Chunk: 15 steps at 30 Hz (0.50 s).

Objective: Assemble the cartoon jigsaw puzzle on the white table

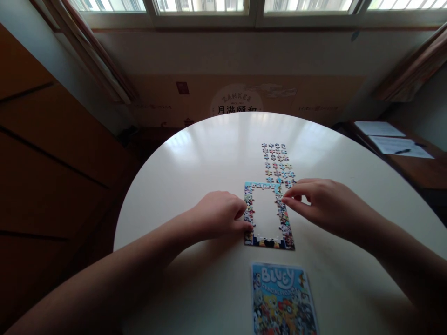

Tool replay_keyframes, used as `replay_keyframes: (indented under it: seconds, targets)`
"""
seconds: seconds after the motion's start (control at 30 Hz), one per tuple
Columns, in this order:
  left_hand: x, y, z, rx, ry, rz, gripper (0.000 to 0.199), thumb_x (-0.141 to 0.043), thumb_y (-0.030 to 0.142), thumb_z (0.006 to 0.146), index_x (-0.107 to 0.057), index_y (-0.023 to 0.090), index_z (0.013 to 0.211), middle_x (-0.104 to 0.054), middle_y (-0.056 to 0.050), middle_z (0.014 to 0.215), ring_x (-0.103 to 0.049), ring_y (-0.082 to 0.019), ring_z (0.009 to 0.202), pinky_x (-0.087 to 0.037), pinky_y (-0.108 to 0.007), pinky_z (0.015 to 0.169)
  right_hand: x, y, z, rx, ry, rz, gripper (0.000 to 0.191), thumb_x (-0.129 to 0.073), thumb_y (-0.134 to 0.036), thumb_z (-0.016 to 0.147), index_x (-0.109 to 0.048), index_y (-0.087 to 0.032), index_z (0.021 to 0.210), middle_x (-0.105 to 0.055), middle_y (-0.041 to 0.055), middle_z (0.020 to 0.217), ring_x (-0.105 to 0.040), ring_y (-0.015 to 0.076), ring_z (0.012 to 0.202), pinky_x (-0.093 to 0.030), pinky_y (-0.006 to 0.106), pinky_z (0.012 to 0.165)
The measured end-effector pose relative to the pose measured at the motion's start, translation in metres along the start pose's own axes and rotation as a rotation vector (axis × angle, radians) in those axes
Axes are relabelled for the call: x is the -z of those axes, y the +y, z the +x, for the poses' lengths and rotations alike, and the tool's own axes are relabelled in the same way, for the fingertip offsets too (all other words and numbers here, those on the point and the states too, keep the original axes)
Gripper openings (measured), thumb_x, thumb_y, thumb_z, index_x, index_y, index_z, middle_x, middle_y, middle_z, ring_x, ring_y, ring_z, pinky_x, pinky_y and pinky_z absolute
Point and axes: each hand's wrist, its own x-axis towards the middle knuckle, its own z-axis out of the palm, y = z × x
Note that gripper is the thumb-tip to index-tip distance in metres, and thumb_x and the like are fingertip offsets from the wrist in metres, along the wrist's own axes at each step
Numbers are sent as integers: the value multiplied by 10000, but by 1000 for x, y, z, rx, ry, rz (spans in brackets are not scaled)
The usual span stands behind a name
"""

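A partly joined jigsaw puzzle lies flat on the white table, its colourful border forming a rectangle around a bare middle. My left hand rests at the left border, with thumb and forefinger apart on its edge and the other fingers curled under. At the right border, my right hand pinches thumb and forefinger together on a puzzle piece, mostly covered by the fingertips. Loose puzzle pieces lie in rows just beyond the top border. Part of the lowest rows is close to my right forefinger.
A blue picture sheet lettered "Bluey" lies on the near side of the round white table. Papers and a pen sit on a brown side surface at right. Windows and a printed carton are beyond the table; a wooden cabinet stands left.
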Motion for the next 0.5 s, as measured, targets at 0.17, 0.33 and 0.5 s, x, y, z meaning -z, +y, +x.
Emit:
replay_keyframes:
  seconds: [0.17, 0.33, 0.5]
  targets:
    - [3, -4, -1, -13, -19, -25, 400, -671, 522, 840, -549, 199, 638, -635, -7, 685, -492, -150, 612, -279, -295, 538, -3, 16, 8, -34, 0, 6, 217, -597, -374, 922, -761, -277, 818, -746, -9, 806, -662, 177, 706, -434, 312, 588]
    - [8, -24, 4, -139, -46, -258, 510, -444, 562, 973, -537, 187, 640, -585, -4, 646, -474, -127, 573, -325, -272, 555, -5, 22, 10, 7, 203, 36, 172, -617, -330, 919, -757, -245, 866, -736, 2, 788, -630, 159, 635, -449, 311, 574]
    - [2, -51, 18, -141, 283, -332, 539, -398, 548, 967, -330, 193, 568, -316, 32, 534, -309, -108, 505, -241, -277, 511, 7, 14, 3, 258, 611, 163, 103, -639, -209, 916, -735, -226, 949, -708, 14, 760, -630, 142, 640, -472, 280, 556]
